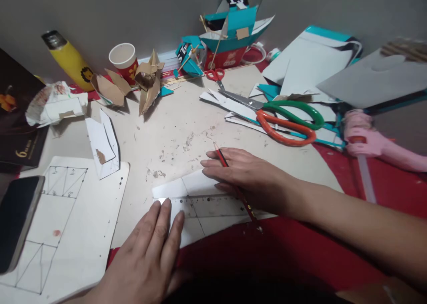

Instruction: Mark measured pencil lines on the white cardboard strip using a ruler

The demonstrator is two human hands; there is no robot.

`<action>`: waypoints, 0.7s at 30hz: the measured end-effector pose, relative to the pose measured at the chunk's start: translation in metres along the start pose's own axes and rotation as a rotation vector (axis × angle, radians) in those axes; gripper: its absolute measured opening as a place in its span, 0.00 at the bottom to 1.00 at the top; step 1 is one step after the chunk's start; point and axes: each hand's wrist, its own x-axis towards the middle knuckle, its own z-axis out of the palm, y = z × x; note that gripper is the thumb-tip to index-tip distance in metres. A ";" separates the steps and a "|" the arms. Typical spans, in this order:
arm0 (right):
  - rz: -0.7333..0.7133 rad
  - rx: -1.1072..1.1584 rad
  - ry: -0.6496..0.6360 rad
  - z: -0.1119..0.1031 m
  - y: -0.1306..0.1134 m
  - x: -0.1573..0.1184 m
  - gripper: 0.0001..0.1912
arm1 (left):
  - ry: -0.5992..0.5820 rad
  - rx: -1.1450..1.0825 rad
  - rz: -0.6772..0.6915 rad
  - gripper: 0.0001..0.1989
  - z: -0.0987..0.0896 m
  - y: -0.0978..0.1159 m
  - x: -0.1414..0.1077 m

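Note:
A clear ruler (216,206) lies across a piece of white card (170,189) with dark lines on it. The fingertips of my left hand (155,239) rest spread on the ruler's left end and the card. My right hand (243,173) lies over the right part of the card and ruler, with a red and black pencil (221,157) held between its fingers, tip pointing up and away. Part of the ruler's right side is hidden under that hand. To the left is a sheet with a drawn pattern (83,224), partly covered by a phone (20,219).
Green and orange scissors (287,139) lie on card scraps beyond my right hand. A pink glue gun (363,137) is at the right. Behind stand a paper cup (122,57), a yellow bottle (71,62) and a teal card boat (230,39).

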 end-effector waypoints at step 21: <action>0.070 0.098 -0.204 -0.011 0.000 0.004 0.11 | -0.024 -0.033 0.064 0.33 -0.007 -0.008 0.000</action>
